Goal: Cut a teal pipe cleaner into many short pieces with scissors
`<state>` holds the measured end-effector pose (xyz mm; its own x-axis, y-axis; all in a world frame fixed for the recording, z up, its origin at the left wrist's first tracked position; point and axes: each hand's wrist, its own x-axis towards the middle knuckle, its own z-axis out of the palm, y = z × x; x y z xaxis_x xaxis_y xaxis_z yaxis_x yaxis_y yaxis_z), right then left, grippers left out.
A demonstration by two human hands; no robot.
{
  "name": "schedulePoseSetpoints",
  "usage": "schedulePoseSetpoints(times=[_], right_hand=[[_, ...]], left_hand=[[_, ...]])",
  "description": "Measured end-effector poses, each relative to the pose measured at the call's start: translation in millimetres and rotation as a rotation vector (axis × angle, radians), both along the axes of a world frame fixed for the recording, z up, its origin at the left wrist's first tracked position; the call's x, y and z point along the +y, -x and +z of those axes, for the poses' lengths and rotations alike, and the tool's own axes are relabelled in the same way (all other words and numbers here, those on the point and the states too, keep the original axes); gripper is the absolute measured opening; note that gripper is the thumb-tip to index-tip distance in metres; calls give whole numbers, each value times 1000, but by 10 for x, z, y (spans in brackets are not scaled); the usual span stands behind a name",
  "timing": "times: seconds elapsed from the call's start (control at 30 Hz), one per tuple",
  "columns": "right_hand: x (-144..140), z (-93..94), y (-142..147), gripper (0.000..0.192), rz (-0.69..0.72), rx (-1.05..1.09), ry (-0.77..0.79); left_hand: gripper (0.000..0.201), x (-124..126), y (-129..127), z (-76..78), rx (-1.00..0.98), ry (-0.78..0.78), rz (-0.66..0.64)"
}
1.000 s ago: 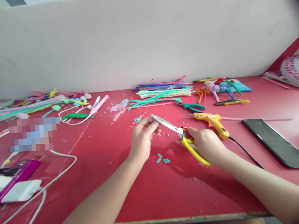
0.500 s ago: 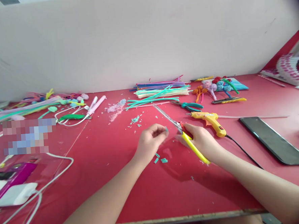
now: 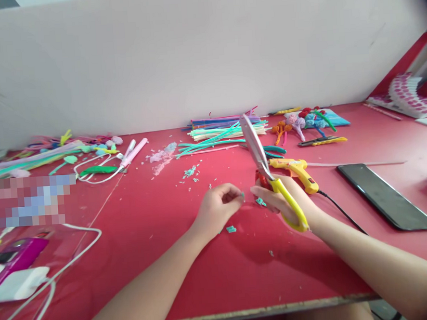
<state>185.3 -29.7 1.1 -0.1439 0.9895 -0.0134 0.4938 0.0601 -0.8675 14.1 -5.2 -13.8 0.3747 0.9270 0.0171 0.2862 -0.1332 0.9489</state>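
My left hand (image 3: 216,205) is closed in a pinch on a small teal piece of pipe cleaner (image 3: 242,196), which pokes out at the fingertips. Across from it, my right hand (image 3: 304,198) grips scissors (image 3: 257,150) with a yellow handle, their blades pointing up and away from the pinched piece. On the red table below lie several short teal cut pieces (image 3: 231,229). More teal bits (image 3: 261,202) lie by my right fingers.
Pipe cleaner bundles (image 3: 216,145) lie at the back near the white partition. To the right are a yellow glue gun (image 3: 293,169), pliers (image 3: 275,150), fuzzy flowers (image 3: 298,122) and a phone (image 3: 385,195). White cables (image 3: 83,229) run along the left; fluff (image 3: 162,156) is scattered mid-table.
The scissors have swung upright and now look closed, their blades turned away from my left hand. Teal bits now show beside my right fingers. My left hand keeps its pinch.
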Motion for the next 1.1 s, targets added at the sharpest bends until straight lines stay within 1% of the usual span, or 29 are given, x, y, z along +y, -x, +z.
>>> schedulePoseSetpoints(times=[0.1, 0.2, 0.33, 0.43, 0.53, 0.63, 0.67, 0.73, 0.8, 0.83, 0.9, 0.93, 0.97, 1.0, 1.1], right_hand=[[-8, -30, 25, 10, 22, -63, 2], [-5, -47, 39, 8, 17, -78, -33], [9, -30, 31, 14, -5, -106, -21], [3, -31, 40, 14, 42, -146, -12], [5, -35, 27, 11, 56, -151, -43], [68, -27, -67, 10, -12, -183, -65], [105, -26, -115, 12, -51, -231, -63], [190, -36, -214, 17, -87, -413, -51], [268, -60, -290, 21, -80, -611, -36], [297, -74, -313, 22, -64, -678, -18], [328, -97, -328, 24, -47, -788, -15], [331, -104, -325, 26, -54, -827, -36], [328, -106, -317, 27, -69, -855, -65], [320, -105, -307, 28, -89, -870, -94], [288, -88, -282, 29, -133, -828, -127]], left_hand=[[12, 88, 49, -8, -78, 59, 67], [12, 95, 65, -7, -94, 82, 22], [9, -8, 21, 3, -35, 45, -92], [10, -77, -15, 16, 10, 14, -140], [10, -85, -18, 33, 58, -46, -157], [10, -25, 29, 46, 114, -134, -117], [11, 8, 54, 49, 141, -177, -93], [16, 82, 115, 51, 196, -272, -51], [24, 151, 177, 51, 245, -337, -34], [25, 178, 205, 51, 264, -352, -30], [15, 214, 252, 56, 286, -346, -28], [9, 222, 271, 62, 292, -327, -42], [8, 225, 289, 71, 300, -301, -72], [12, 223, 304, 82, 313, -274, -121], [16, 204, 342, 121, 397, -199, -336]])
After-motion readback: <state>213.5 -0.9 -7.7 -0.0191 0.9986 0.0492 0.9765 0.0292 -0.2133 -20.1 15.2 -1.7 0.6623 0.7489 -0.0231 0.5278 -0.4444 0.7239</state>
